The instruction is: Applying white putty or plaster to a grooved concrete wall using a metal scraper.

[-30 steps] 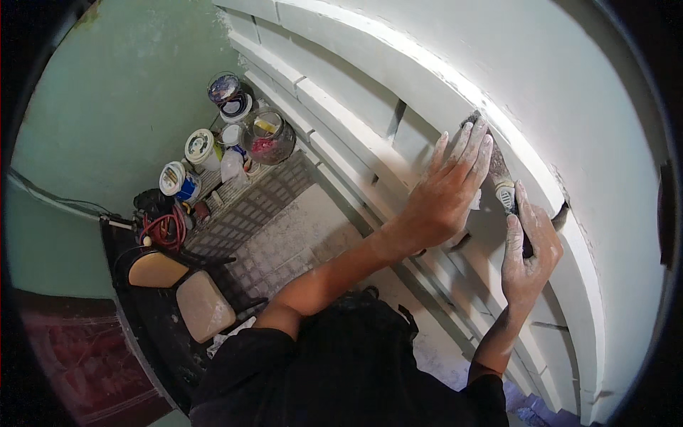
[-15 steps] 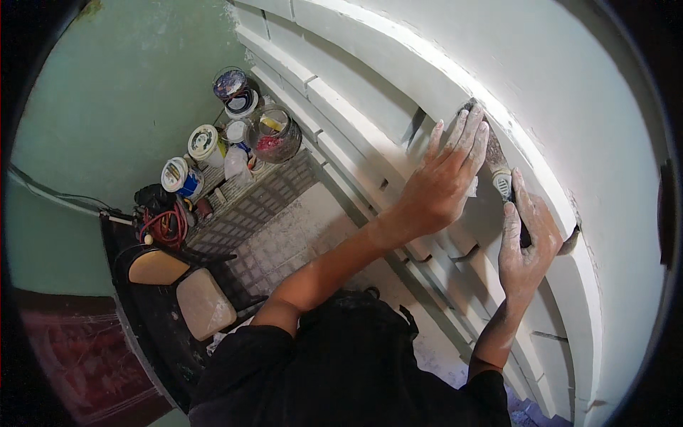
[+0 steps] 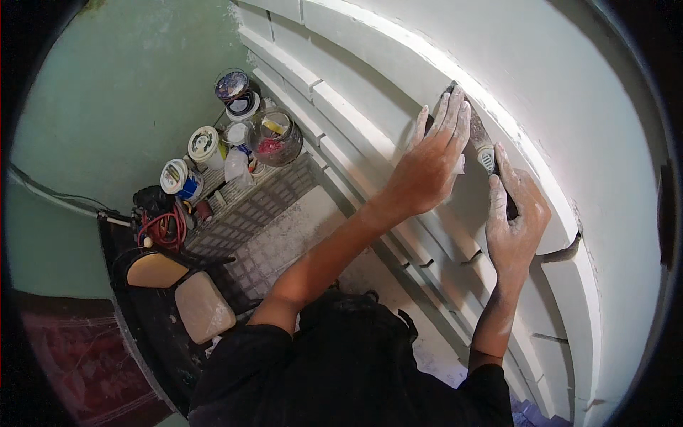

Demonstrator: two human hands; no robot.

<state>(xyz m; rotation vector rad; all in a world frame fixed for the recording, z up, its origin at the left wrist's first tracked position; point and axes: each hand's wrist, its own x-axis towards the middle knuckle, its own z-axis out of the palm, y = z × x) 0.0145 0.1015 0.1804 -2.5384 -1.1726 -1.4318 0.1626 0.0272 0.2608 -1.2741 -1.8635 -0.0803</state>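
Note:
My right hand (image 3: 518,213) grips a dusty putty knife (image 3: 485,156) by its handle, its worn metal blade lying against the curved white ledge (image 3: 370,35) on the wall. My left hand (image 3: 432,160) is stretched out over the blade's left side, fingertips pressing near the tip, with the little finger slightly apart. A small white scrap (image 3: 459,168) shows under that hand's edge; whether it is held is unclear. Both hands are coated in white powder. A dark gap (image 3: 569,250) breaks the ledge to the right.
Parallel white stepped mouldings (image 3: 313,92) run below. At left, paint buckets (image 3: 205,146) and a glass jar (image 3: 281,153) stand on a grey plastic rack (image 3: 235,220), beside coiled red hose (image 3: 163,229), a chair (image 3: 203,306) and a green wall (image 3: 107,107).
Both hands and the putty knife have moved up and to the left along the curved ledge, keeping the same grip and pressing position.

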